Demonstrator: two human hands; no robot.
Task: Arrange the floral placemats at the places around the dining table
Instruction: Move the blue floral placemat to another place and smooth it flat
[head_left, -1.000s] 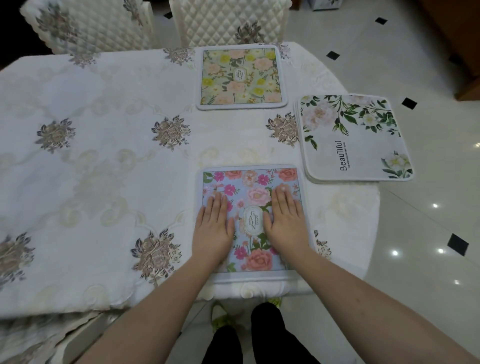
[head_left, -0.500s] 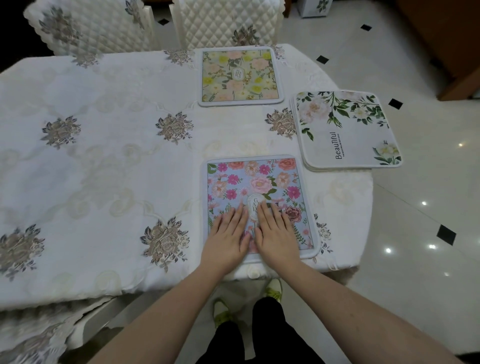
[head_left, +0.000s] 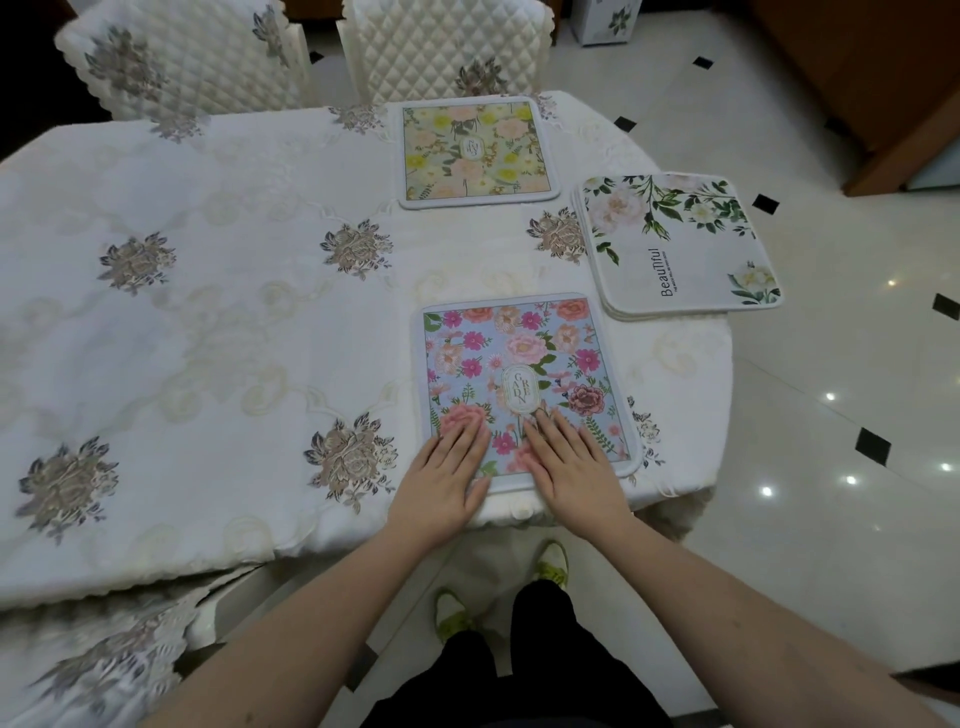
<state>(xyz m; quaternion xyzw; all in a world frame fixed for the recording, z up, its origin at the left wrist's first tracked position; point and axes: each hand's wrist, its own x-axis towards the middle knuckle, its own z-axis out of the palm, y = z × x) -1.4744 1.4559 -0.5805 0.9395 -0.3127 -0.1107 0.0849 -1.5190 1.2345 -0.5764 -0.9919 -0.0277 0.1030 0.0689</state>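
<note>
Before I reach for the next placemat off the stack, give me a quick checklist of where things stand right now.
1. Blue floral placemat flat at the near place: ok.
2. Left hand and right hand free: ok, fingers flat on the near end of that mat, gripping nothing.
3. Yellow floral placemat laid at the far place before a chair: ok.
4. Stack of white placemats secure: not ok, it overhangs the table's right end.
5. How many remain in the stack: cannot tell.
</note>
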